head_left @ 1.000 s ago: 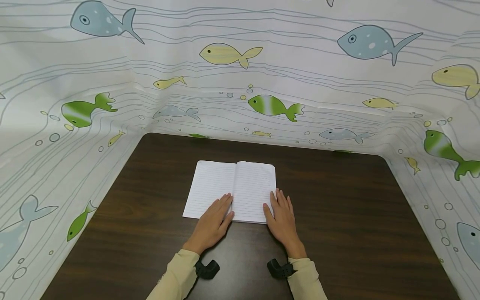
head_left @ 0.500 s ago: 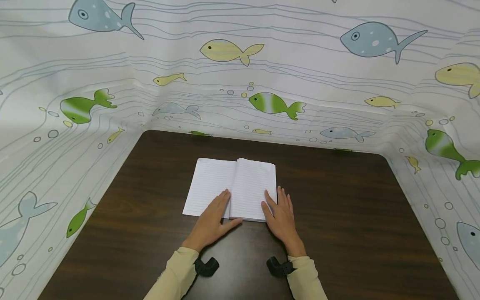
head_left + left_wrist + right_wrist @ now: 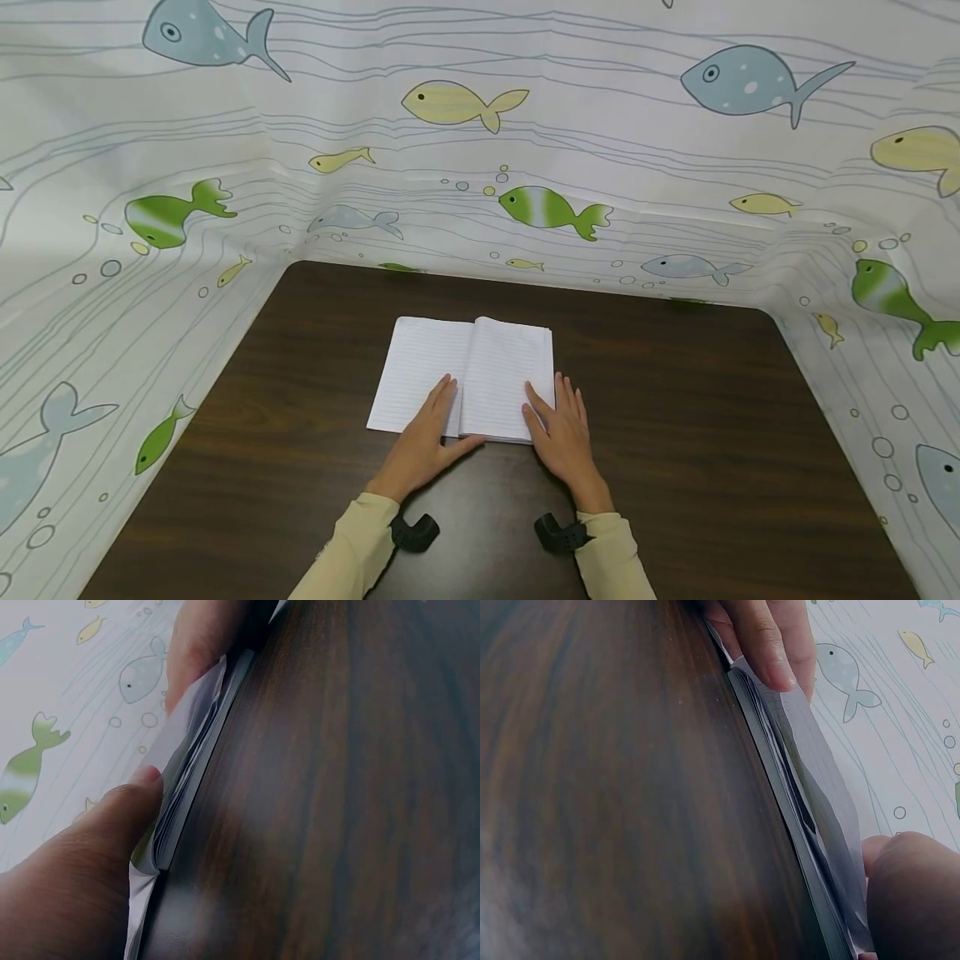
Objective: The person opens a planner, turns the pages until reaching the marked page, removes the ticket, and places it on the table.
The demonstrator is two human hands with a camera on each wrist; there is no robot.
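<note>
An open notebook (image 3: 498, 367) with lined white pages lies on the dark wooden table. My left hand (image 3: 420, 446) rests on the lower part of the left page beside the fold, fingers extended. Its thumb reaches across to the bottom edge of the right-hand pages; the left wrist view shows that thumb (image 3: 124, 817) at the page edges. At the notebook's right edge lies my right hand (image 3: 564, 442), fingers spread, with its thumb and index finger over the right page. In the right wrist view the pages (image 3: 821, 772) bulge slightly apart at the bottom edge.
The brown table (image 3: 697, 467) extends around the notebook on all sides. A white sheet with printed fish (image 3: 536, 208) rises along its back, left and right edges. Each wrist wears a black strap-on device (image 3: 414, 533).
My left thumb has swung out to the right, onto the bottom edge of the right-hand pages. The left fingers have shifted slightly left, off the fold. The right index finger has spread from the others.
</note>
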